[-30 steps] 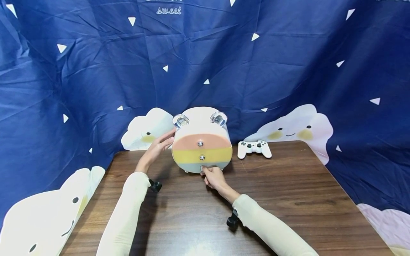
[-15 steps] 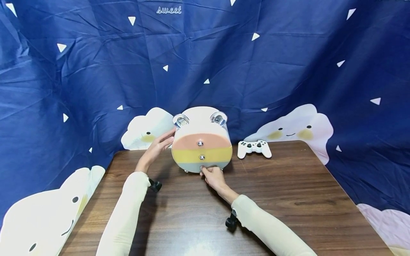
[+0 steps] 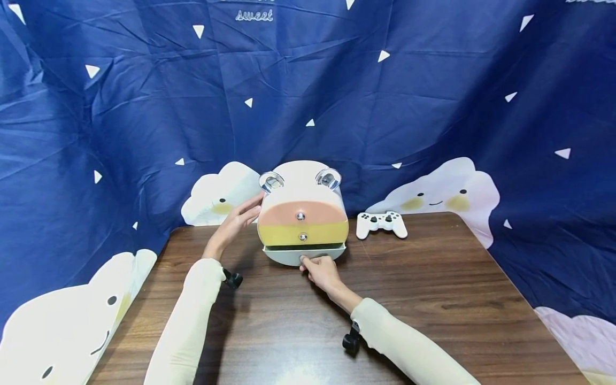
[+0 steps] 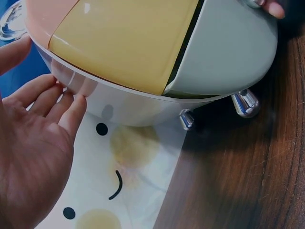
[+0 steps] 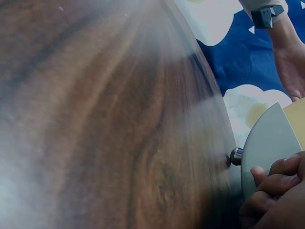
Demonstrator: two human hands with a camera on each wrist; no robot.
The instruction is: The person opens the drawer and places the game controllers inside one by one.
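A small white storage box (image 3: 304, 179) with three coloured drawers and two round chrome ears stands at the back of the table. Its pink top drawer (image 3: 279, 214) and yellow middle drawer (image 3: 276, 235) are closed. The pale green bottom drawer (image 3: 284, 257) is pulled out a little, showing a dark gap above it. My right hand (image 3: 323, 271) pinches that drawer's knob, which the fingers mostly hide. With fingers extended, my left hand (image 4: 38, 143) rests against the box's left side. In the right wrist view, curled fingers (image 5: 279, 183) lie at the green drawer front.
To the right of the box lies a white game controller (image 3: 382, 224). The box stands on short chrome feet (image 4: 246, 103) on a brown wooden table (image 3: 433, 299). A blue curtain (image 3: 308, 80) with clouds and triangles hangs close behind.
The bottom drawer, closed in both earlier frames, has slid out slightly toward me. My right hand has moved back with its knob. The left hand has stayed in place.
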